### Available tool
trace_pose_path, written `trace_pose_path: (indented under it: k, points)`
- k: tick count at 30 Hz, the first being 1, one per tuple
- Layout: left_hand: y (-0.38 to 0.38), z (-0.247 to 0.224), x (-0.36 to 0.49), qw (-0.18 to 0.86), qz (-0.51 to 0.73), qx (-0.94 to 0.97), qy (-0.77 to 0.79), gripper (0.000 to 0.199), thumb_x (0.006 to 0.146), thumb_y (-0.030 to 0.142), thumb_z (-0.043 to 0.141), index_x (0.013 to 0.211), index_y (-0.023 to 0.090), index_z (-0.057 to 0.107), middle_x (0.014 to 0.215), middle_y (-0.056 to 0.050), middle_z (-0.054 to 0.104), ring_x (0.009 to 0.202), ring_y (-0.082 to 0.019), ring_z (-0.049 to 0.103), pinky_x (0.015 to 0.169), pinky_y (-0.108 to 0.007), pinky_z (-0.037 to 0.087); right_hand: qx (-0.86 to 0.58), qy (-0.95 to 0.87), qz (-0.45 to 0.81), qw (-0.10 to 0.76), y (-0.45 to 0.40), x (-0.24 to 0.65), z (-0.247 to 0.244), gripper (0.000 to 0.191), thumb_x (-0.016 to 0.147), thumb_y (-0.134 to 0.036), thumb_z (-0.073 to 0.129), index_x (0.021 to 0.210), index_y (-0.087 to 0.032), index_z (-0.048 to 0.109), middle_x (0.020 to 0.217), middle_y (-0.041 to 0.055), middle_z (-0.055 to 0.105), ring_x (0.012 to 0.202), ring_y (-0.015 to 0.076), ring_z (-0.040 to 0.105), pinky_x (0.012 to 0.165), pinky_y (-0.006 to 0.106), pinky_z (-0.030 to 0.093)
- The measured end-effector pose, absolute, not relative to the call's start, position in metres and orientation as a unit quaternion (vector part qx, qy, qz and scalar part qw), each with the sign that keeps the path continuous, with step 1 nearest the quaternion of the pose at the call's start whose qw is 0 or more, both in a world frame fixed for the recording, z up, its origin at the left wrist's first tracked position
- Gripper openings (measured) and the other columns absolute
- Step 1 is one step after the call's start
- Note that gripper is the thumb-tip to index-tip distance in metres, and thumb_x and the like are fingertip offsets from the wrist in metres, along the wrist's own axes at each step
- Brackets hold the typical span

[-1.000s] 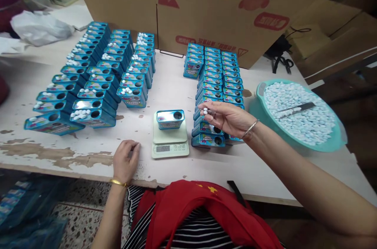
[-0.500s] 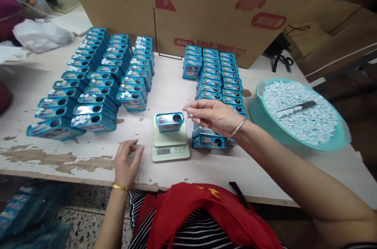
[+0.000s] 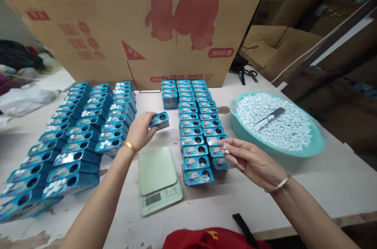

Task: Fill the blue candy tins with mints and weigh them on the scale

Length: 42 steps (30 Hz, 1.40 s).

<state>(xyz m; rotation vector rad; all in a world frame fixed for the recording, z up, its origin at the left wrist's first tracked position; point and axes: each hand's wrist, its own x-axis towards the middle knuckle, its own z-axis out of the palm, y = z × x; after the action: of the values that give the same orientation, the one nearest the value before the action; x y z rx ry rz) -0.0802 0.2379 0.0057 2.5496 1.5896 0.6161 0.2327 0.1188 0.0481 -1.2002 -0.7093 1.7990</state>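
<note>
My left hand (image 3: 141, 131) grips one end of a blue candy tin (image 3: 163, 121) with a round hole in its top, holding it up beyond the kitchen scale (image 3: 157, 172). The pale green scale lies flat on the table, its display towards me. My right hand (image 3: 246, 158) pinches small white candies (image 3: 226, 149) between thumb and fingers, over the near end of the right-hand tin rows. Below it stand blue tins (image 3: 198, 177) in close columns. To its right is a turquoise basin (image 3: 235, 113) heaped with pale candies (image 3: 294, 123), a flat metal scoop (image 3: 272, 117) lying on them.
More blue tins (image 3: 70, 180) stand in columns at the left, many with white candies on their lids. A large cardboard box (image 3: 118, 17) walls off the back of the table. Scissors (image 3: 250, 74) lie at the back right, a white plastic bag (image 3: 23, 101) at the left.
My left hand has moved from beside the scale, taken hold of the tin and lifted it off forwards. My right hand has drawn back to the right, still pinching candies. The view has shifted.
</note>
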Motion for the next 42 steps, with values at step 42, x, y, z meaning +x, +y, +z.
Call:
trace_pose_path:
  k: [42]
  points:
    - [0.113,0.049,-0.050,-0.017,-0.027,0.880,0.473,0.011,0.086,0.029,0.053,0.082,0.020,0.058,0.091,-0.006,0.060,0.080,-0.019,0.056,0.069,-0.032,0.043,-0.366,-0.286,0.851,0.246,0.039,0.200,0.015,0.034,0.069,-0.034,0.077,0.092,-0.012,0.065,0.082,0.0051,0.066,0.069,0.0104,0.064,0.061,0.021,0.047]
